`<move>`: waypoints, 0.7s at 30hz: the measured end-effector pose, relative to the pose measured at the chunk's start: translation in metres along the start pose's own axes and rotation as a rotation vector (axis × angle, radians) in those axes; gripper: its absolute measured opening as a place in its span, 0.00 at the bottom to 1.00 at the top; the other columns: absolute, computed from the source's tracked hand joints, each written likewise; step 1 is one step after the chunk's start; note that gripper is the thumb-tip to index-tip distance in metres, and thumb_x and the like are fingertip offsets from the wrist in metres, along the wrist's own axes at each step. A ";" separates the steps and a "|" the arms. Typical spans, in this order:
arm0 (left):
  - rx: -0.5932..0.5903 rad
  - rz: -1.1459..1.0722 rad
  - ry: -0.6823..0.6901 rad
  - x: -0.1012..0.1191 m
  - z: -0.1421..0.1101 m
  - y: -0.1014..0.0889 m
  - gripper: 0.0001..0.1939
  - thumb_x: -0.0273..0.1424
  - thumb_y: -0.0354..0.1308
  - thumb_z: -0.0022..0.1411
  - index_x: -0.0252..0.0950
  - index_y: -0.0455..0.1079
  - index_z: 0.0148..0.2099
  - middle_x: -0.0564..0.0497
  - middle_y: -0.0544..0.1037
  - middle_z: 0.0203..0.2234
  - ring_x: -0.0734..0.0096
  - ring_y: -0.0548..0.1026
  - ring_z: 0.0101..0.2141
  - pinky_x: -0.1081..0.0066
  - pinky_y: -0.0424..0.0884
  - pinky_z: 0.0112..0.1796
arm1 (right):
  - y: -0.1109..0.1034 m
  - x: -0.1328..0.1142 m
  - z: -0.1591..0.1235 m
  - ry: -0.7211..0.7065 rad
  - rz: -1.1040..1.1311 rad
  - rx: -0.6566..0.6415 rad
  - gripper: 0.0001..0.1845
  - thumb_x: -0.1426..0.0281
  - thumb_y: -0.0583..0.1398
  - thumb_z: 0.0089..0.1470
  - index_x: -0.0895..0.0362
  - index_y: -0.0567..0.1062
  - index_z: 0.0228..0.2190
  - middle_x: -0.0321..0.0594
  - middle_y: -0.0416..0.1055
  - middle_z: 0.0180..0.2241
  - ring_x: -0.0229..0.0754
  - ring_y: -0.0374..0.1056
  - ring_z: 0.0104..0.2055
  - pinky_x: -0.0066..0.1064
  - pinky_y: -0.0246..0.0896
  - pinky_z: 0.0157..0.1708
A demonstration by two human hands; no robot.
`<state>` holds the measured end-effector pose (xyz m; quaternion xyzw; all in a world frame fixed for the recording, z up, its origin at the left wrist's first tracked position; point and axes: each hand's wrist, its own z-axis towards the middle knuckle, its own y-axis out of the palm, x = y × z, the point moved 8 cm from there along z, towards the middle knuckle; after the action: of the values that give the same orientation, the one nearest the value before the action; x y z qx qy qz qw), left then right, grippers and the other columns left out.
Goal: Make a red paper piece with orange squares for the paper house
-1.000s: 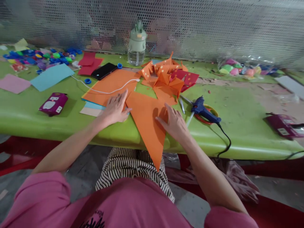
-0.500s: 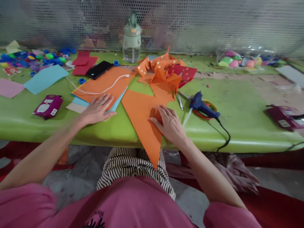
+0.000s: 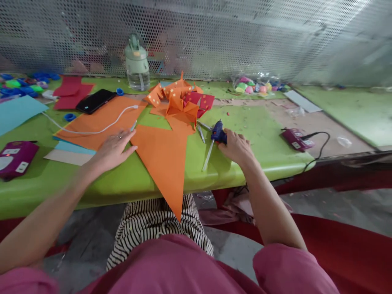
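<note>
My right hand (image 3: 237, 146) is wrapped over the handle of a dark blue hot glue gun (image 3: 218, 133), which lies on the table with its nozzle pointing away and a glue stick (image 3: 208, 155) sticking out of its back. The handle is hidden under my fingers. My left hand (image 3: 114, 149) rests with fingers stretched out at the edge of stacked orange (image 3: 92, 122) and light blue paper. Between both hands lies a large orange paper triangle (image 3: 163, 159), its point hanging over the table's front edge. Behind it stand folded orange paper shapes (image 3: 180, 102) with light spots.
A water bottle (image 3: 136, 65) stands at the back. A black phone (image 3: 95, 101) and a white cable (image 3: 92, 132) lie on the paper stack. Purple power sockets (image 3: 18, 159) sit on either side, and a bag of colourful pieces (image 3: 257, 85) lies at the back right.
My right hand has left the orange triangle and moved right onto the glue gun. My left hand has stayed by the paper stack. The view has turned to the right.
</note>
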<state>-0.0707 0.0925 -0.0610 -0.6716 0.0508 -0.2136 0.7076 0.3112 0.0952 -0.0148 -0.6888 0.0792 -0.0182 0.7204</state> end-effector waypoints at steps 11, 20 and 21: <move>-0.056 0.037 -0.015 0.003 0.004 0.010 0.34 0.44 0.41 0.71 0.30 0.51 0.71 0.34 0.60 0.67 0.44 0.56 0.68 0.48 0.57 0.62 | 0.022 0.046 0.023 -0.245 0.103 0.120 0.35 0.63 0.57 0.52 0.58 0.65 0.61 0.55 0.67 0.60 0.63 0.67 0.57 0.59 0.63 0.54; -0.178 -0.024 -0.035 0.015 0.016 -0.004 0.36 0.42 0.45 0.69 0.27 0.48 0.72 0.33 0.55 0.69 0.50 0.56 0.68 0.56 0.56 0.64 | -0.007 0.082 0.055 -0.217 0.110 0.164 0.28 0.56 0.59 0.51 0.56 0.73 0.52 0.55 0.75 0.48 0.65 0.73 0.47 0.62 0.67 0.45; -0.170 -0.044 -0.047 0.017 0.019 -0.006 0.35 0.41 0.44 0.69 0.27 0.49 0.72 0.33 0.57 0.68 0.51 0.58 0.67 0.56 0.56 0.64 | -0.013 0.078 0.053 -0.209 0.111 0.190 0.29 0.55 0.59 0.52 0.56 0.73 0.52 0.57 0.74 0.49 0.67 0.72 0.48 0.65 0.65 0.46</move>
<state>-0.0505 0.1038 -0.0495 -0.7350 0.0375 -0.2080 0.6443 0.3967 0.1363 -0.0064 -0.6104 0.0398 0.0861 0.7864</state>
